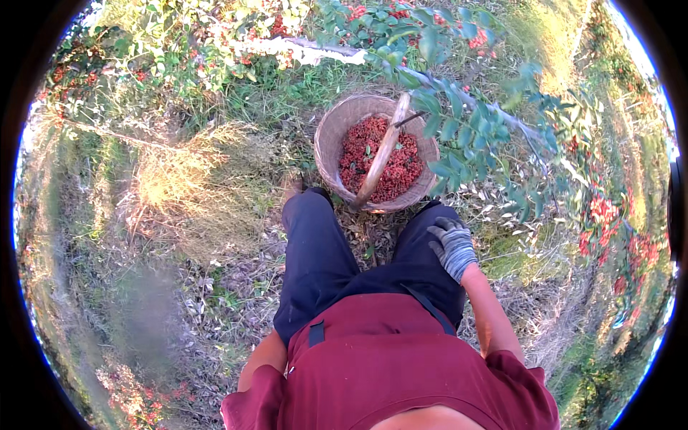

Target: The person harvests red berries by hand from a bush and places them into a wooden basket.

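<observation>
A woven wicker basket (329, 141) stands on the ground just ahead of my knees. Clusters of small red berries (361, 144), with a few green leaves among them, lie inside it. Its thick wooden handle (380, 157) arches over the berries. My right hand (453, 250), in a grey striped knit glove, rests on my right thigh with its fingers a little apart and nothing visible in it. My left hand is out of view; only the left forearm shows beside my hip, its lower end hidden behind my clothing.
A leafy branch (467, 99) crosses above and to the right of the basket, some leaves overlapping its rim. Red-berried shrubs (603, 212) stand at the right, others at the upper left. A dry grass tuft (174, 180) is on the left. Grass and leaf litter cover the ground.
</observation>
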Demonstrator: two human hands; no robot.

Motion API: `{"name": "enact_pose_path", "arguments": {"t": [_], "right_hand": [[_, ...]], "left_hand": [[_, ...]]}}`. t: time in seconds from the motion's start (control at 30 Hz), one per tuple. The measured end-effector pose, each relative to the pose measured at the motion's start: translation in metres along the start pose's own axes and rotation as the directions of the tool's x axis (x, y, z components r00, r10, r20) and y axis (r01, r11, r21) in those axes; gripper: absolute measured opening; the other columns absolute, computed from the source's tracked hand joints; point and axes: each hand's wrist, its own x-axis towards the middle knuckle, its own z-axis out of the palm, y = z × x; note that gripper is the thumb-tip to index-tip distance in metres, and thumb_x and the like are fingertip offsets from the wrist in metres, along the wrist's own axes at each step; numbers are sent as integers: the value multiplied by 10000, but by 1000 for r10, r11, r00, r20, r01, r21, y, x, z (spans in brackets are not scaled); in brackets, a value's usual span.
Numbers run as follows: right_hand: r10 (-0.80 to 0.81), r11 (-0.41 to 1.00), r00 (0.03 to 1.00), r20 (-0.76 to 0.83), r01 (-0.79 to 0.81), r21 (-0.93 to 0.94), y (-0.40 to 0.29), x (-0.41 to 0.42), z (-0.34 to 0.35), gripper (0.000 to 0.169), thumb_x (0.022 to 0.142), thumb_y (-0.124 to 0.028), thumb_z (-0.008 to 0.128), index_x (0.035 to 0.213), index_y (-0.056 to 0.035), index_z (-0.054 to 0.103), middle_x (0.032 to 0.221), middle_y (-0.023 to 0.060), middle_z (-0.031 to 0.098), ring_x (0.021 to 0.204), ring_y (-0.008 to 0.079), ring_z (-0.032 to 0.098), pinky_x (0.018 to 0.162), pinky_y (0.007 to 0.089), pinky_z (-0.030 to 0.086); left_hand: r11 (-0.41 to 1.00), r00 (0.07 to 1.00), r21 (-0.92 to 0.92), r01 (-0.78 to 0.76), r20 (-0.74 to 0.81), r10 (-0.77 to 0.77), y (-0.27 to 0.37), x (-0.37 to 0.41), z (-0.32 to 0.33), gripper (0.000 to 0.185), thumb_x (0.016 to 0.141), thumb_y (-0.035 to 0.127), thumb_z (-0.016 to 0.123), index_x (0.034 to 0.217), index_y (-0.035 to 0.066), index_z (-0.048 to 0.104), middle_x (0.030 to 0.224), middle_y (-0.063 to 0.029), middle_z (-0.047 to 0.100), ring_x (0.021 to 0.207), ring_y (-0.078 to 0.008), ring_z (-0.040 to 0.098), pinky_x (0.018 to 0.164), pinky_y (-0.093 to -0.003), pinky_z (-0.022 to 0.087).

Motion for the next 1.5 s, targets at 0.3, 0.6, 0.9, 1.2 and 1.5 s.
{"name": "enact_pose_path", "arguments": {"t": [0.3,0.6,0.9,1.2,1.5], "right_hand": [[301,828,952,47,-286,482,48,33,61,510,777,-380,642,1202,-105,573,1277,126,510,1182,328,458,1051,447,309],[5,978,985,175,-41,206,24,65,19,404,930,-354,376,1220,-116,524,1225,77,563,1162,275,485,1041,413,330],[25,967,968,251,-87,238,42,106,61,368,851,-403,535,1032,-100,636,983,154,646,924,348,597,827,449,453],[302,905,923,239,-356,233,31,98,89,335,849,-382,532,997,-105,650,936,168,647,890,356,603,813,449,457],[461,858,880,113,-475,197,12,105,66,320,846,-369,533,976,-106,661,900,180,650,869,361,608,807,447,460]], "left_hand": [[988,988,-13,-154,23,154,142,61,13,386,891,348,567,1059,8,641,915,-161,674,843,-251,645,776,-362,504],[956,954,-23,-292,-76,290,215,76,4,387,893,351,565,1062,10,640,913,-157,675,838,-243,646,771,-358,506],[957,952,-40,-288,-116,282,248,95,-13,388,895,353,564,1064,12,640,911,-154,675,833,-235,646,765,-354,507],[992,991,-2,-129,-32,129,271,118,-25,389,897,356,563,1066,14,639,908,-150,675,828,-227,646,759,-351,509],[995,995,30,-93,-22,94,287,75,-75,390,899,359,561,1068,16,639,906,-147,676,822,-219,647,753,-347,511]]}}
